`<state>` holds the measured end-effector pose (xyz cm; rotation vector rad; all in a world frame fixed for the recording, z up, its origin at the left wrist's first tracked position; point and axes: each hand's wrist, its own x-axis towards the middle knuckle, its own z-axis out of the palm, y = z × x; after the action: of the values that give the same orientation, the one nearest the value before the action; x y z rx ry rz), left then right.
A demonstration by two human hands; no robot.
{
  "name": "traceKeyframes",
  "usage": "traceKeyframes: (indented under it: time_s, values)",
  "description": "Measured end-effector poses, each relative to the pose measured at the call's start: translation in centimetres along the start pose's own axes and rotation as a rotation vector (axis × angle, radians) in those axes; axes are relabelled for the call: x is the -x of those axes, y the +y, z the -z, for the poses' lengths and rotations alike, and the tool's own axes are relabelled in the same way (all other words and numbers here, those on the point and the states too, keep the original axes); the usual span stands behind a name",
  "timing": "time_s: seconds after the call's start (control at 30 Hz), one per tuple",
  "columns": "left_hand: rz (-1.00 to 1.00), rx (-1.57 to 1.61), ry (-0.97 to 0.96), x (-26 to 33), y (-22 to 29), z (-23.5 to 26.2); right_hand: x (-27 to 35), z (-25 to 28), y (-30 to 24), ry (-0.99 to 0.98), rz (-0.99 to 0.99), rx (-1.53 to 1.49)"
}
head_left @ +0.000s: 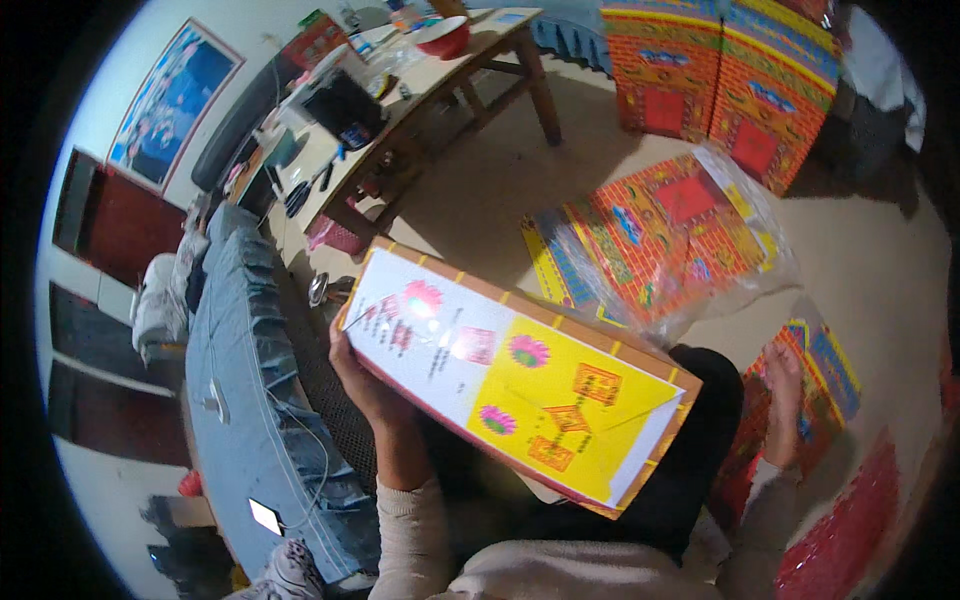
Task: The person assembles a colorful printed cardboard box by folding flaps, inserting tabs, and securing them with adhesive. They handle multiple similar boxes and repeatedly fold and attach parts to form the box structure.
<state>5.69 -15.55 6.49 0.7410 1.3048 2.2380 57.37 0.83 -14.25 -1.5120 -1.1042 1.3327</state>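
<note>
1. Head view: the long box (520,375) is in front of you, above your dark-trousered lap (718,400). It is tilted, its left end toward the top of the view and its right end lower. Its upward face is part white, part yellow, with pink flowers and red marks; brown edging shows along its far and right edges.
2. Your left hand (364,375) is clamped on the box at its left end, by the near corner. Some of those fingers are hidden by the box.
3. Your right hand (783,375) is off the box, out past its right end, over a brick-patterned sheet (830,372). Its fingers look bent; you cannot tell here whether they meet or touch the sheet.
4. Beyond the box's far edge, a brick-patterned panel (640,235) lies on the floor (850,245), partly covered by clear plastic. Two printed cartons (665,75) stand past its far edge.
5. Up to the left is a wooden table (505,28), a red bowl (443,42) near its far right corner.
</note>
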Motion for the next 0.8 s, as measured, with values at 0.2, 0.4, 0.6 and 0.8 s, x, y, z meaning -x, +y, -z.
traceKeyframes:
  time_s: [0.2,0.4,0.6,0.8]
  values:
    - [-0.065,-0.027,0.066,0.5,-0.9,1.2,7.7,-9.6,-24.4,-0.374,0.382,0.131]
    - [-0.127,-0.161,0.148,0.6,-1.0,-0.2,16.7,-19.4,-35.1,-0.756,0.283,0.412]
    - [-0.120,-0.001,0.151,0.9,-1.7,-0.6,18.3,-25.1,-36.4,-0.831,0.262,0.591]
    - [-0.101,-0.022,0.124,1.4,-1.1,0.1,18.3,-27.2,-35.4,-0.826,0.283,0.703]
